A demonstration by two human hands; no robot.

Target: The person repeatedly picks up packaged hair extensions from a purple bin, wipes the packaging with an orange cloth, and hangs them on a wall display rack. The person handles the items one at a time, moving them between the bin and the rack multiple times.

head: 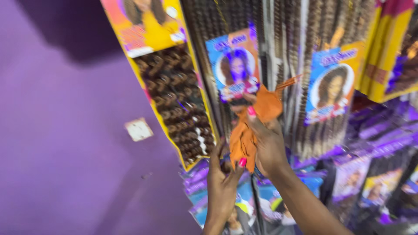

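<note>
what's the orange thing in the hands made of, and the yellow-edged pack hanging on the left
Orange thing: looks like soft matte cloth, since it folds and droops; blur leaves it open. Yellow-edged pack: seemingly glossy card with clear plastic over brown curly hair, likely synthetic.

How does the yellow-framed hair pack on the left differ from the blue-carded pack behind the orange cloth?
The yellow-framed hair pack hangs tilted and shows chunky brown curls; the blue-carded pack hangs straighter with slim dark braids. The yellow one hangs apart from both hands; the blue one sits just behind the orange cloth in the right hand. Both bear a portrait card.

Bright, even light; heavy motion blur throughout.
</note>
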